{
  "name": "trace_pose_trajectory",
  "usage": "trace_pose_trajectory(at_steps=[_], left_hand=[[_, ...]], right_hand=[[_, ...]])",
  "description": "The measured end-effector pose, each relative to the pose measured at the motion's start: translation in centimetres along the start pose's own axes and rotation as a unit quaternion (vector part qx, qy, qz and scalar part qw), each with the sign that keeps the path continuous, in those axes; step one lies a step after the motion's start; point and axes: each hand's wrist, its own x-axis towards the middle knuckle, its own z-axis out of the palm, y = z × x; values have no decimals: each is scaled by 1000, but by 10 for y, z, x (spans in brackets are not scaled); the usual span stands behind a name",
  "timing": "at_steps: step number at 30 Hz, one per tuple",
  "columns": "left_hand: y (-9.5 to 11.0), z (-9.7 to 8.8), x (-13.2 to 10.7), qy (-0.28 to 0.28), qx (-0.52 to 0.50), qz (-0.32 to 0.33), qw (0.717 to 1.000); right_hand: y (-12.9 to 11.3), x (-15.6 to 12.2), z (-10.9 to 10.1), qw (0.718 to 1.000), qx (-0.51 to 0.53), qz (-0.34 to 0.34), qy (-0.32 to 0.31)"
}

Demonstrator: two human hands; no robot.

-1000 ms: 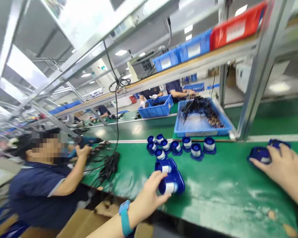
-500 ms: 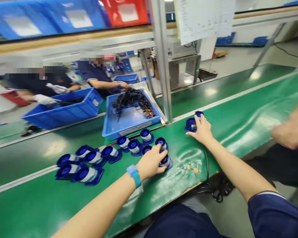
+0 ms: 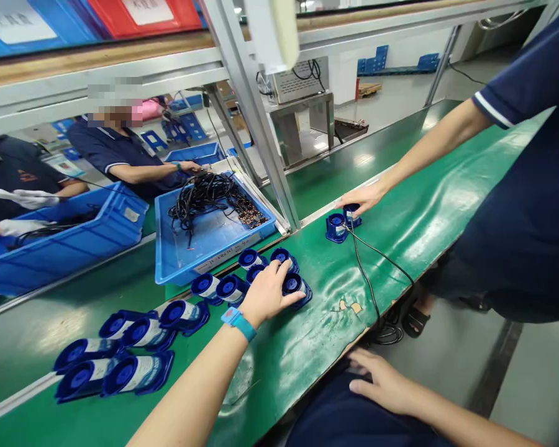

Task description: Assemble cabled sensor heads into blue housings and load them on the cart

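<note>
My left hand, with a blue band at the wrist, rests over a cluster of dark blue, round-topped plastic parts with white labels. Its fingers are spread, with thumb and forefinger beside the nearest blue part; the other fingertips are partly hidden. My right hand is low by my lap, below the table edge, fingers apart and holding nothing. Farther right, another person's hand touches one blue part, beside a second blue part. Black cables run from there over the edge.
More blue parts stand at left on the green table. A blue tray of black cables lies behind. Two people work across the table, one with white gloves at a blue crate. A metal post rises nearby.
My right hand has left the two blue parts at right and dropped toward my lap. Another person's arm has reached in to them, and cables now lie there. My left hand stays at the cluster.
</note>
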Motion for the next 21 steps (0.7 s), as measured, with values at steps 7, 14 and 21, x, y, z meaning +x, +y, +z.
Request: trace_pose_trajectory(at_steps=[7, 14, 21], left_hand=[[-15, -12, 7, 44, -28, -11, 999], [-19, -20, 11, 72, -29, -58, 995], [-22, -37, 10, 27, -40, -78, 996]], right_hand=[[48, 14, -21, 924, -340, 147, 96], [16, -8, -50, 940, -294, 149, 90], [-69, 10, -58, 996, -30, -76, 46]])
